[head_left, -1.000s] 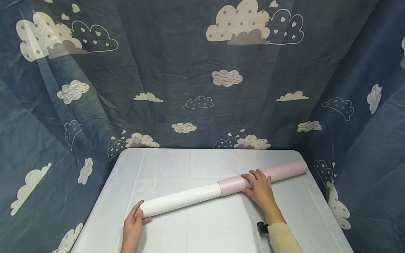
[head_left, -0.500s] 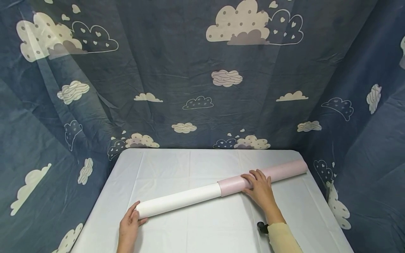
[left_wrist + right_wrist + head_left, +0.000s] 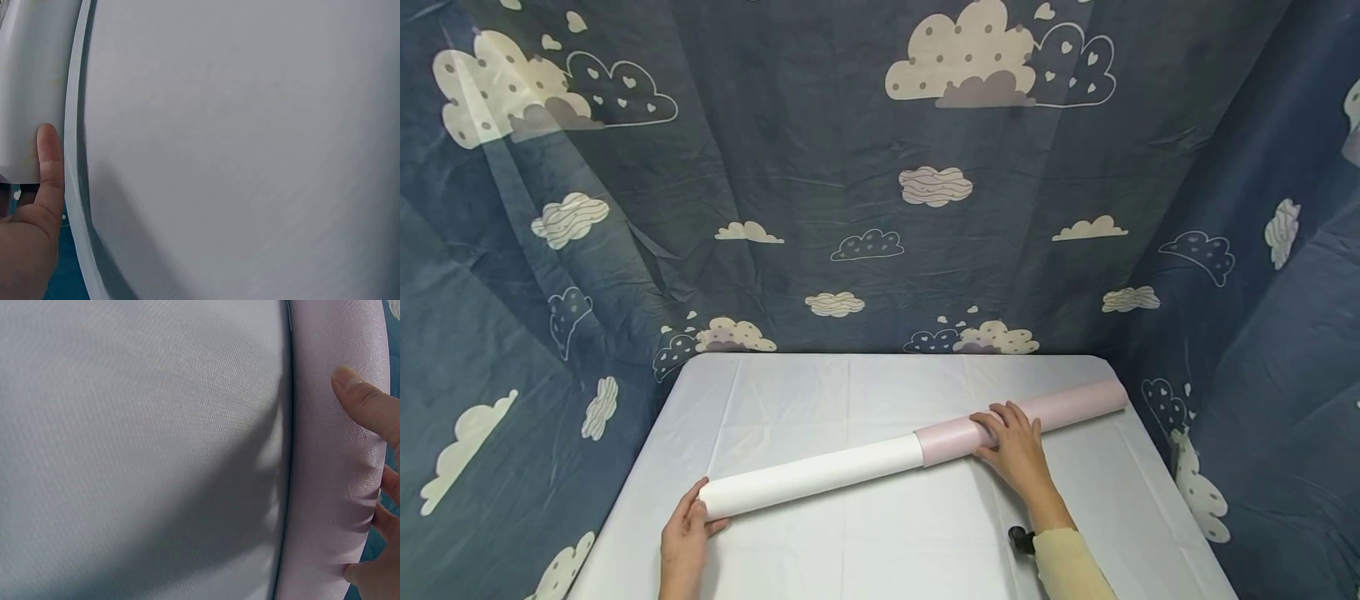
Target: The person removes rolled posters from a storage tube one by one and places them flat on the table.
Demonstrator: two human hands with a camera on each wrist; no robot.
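A long white tube (image 3: 812, 477) lies slantwise over the table, its right end hidden inside a textured pink roll (image 3: 1078, 402). My left hand (image 3: 683, 533) holds the tube's free left end between thumb and fingers. Along the side of the white tube (image 3: 34, 87), one finger lies straight in the left wrist view. My right hand (image 3: 1021, 458) grips the pink roll from above near its left part, thumb on the near side and fingers over the top. Small dents show under those fingers on the pink roll (image 3: 331, 337) in the right wrist view.
A white cloth covers the table (image 3: 790, 400). Dark blue curtains (image 3: 850, 142) with cloud prints stand behind it and at both sides. A small black device (image 3: 1021, 540) sits at the right wrist, by a yellow sleeve (image 3: 1071, 562).
My left hand has moved left with the white tube's end, so a longer stretch of white shows outside the pink roll. The right hand and pink roll have stayed in place.
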